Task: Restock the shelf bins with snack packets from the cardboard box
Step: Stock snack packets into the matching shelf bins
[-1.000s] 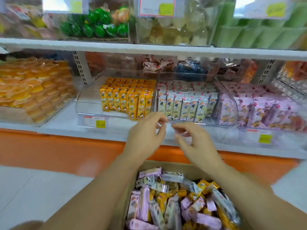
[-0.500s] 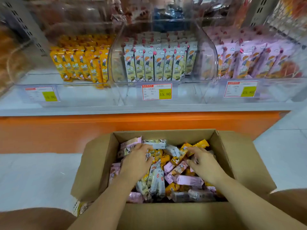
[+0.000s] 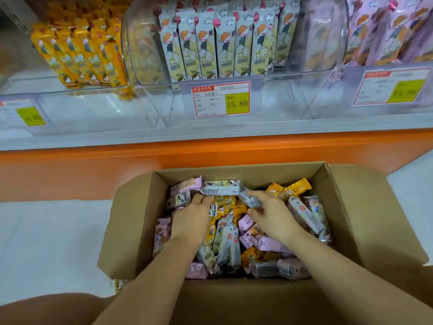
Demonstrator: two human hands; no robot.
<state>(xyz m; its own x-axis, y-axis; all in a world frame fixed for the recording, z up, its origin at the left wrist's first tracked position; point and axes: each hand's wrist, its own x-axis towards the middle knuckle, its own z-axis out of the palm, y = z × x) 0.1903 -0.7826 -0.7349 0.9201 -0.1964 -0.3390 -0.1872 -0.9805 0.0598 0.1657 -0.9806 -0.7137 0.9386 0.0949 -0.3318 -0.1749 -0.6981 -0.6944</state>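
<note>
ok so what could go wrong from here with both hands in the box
The cardboard box holds yellow, grey and pink packets jumbled, while each bin holds one colour. The right hand pinches a grey packet, but the left hand, lying on the pile, could bring up a wrong colour for the middle bin.
The yellow packets in the left bin lean forward, one over the front lip; a knock could tip them out.

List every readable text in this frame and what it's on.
"15.80": yellow patch of the middle price tag.
"乐吧": grey-green packets in the middle bin, and a yellow packet in the cardboard box.
Blurred, unreadable: left price tag, right price tag.
Too small to read: fine print on the tags and packets.
</note>
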